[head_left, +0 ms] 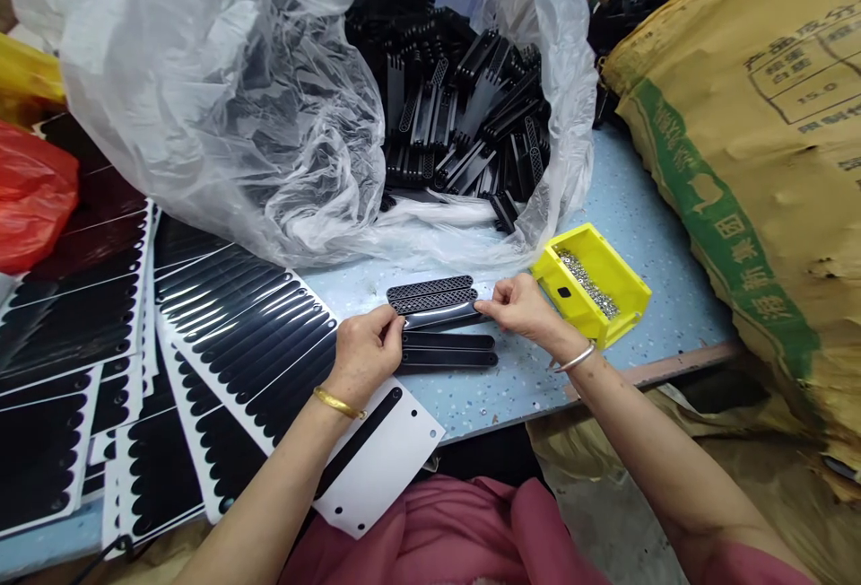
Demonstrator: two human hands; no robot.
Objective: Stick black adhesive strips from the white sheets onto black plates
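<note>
Hidden ends, tiny contents

Both ends of the glossy black oblong strip [440, 318] vanish under the fingertips of the left hand [367, 347] and right hand [521, 307]. Just beyond the right fingers, the small silvery metal pieces [590, 284] in the yellow plastic tray [625, 284] are too small to identify.

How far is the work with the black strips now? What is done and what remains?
Done, it seems: two smooth bars lie by the left hand, and the near end of the sheet is peeled bare but for a lone strip. In hand: left hand and right hand pinch a glossy strip by its ends. Left: two ribbed bars, a bag of bars, full sheets.
</note>
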